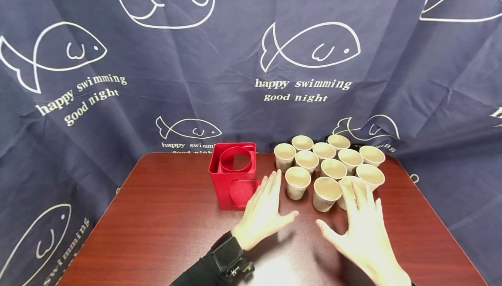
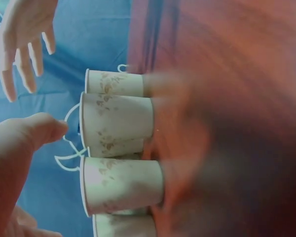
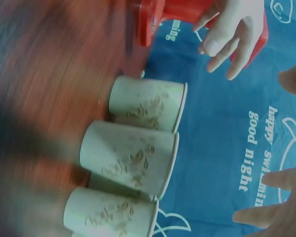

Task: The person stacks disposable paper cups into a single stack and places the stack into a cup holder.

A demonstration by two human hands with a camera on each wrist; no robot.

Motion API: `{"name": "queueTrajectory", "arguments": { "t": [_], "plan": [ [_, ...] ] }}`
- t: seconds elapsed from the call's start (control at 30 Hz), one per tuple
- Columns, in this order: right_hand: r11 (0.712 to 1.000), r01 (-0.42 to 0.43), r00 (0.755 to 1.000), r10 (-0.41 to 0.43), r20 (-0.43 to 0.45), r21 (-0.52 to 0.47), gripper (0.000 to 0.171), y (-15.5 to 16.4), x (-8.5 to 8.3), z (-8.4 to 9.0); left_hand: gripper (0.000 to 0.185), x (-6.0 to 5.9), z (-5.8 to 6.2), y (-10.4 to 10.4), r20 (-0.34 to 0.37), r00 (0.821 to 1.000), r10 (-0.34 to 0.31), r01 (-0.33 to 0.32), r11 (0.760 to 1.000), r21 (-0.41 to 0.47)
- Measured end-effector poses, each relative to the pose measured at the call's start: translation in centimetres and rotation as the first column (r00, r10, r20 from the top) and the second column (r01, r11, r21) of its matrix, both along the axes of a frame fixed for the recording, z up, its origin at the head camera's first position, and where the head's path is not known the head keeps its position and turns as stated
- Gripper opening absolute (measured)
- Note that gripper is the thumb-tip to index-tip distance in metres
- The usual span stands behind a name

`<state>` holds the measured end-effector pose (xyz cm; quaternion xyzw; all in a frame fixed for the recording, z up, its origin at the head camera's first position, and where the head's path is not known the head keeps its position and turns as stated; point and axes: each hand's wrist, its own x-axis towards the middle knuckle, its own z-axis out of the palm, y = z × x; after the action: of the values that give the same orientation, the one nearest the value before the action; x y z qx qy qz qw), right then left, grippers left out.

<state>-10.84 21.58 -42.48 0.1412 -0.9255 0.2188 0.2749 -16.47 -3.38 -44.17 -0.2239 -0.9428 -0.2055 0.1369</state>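
My left hand [image 1: 263,211], fingers straight and thumb spread, hovers between a red square container [image 1: 231,190] and the nearest paper cups. My right hand [image 1: 362,229] is spread over the front right of the cup group, its fingers overlapping one cup in the head view. Neither hand holds anything. Several upright paper cups with a brown leaf print stand close together; the front ones include a left cup [image 1: 296,185] and a middle cup [image 1: 325,195]. In the right wrist view a printed cup [image 3: 130,155] stands below the left hand [image 3: 237,34].
The red container has a round ring opening on top and a round red piece at its front. Everything stands on a reddish-brown wooden table [image 1: 164,216]. Right behind the table's back edge hangs a dark blue curtain [image 1: 235,59] with white fish drawings.
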Motion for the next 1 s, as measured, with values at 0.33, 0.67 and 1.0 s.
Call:
{"name": "queueTrajectory", "arguments": {
  "t": [0.33,0.67,1.0],
  "plan": [
    [0.996,-0.011,0.999,0.014,0.034,-0.092,0.101,2.6,-0.3,0.1,0.117,-3.0,0.6,2.6,0.039,0.999,-0.005,0.003,0.998,0.062],
    [0.981,0.073,0.962,-0.021,0.271,-0.183,0.095,5.7,0.4,1.2,0.122,-5.3,-0.5,4.5,0.043,0.998,-0.043,0.031,0.967,0.251],
    [0.984,0.111,0.935,-0.055,0.351,-0.140,0.095,7.7,1.2,1.3,0.102,-6.0,-1.4,4.6,0.192,0.981,-0.031,-0.018,0.969,0.246]
  ]
}}
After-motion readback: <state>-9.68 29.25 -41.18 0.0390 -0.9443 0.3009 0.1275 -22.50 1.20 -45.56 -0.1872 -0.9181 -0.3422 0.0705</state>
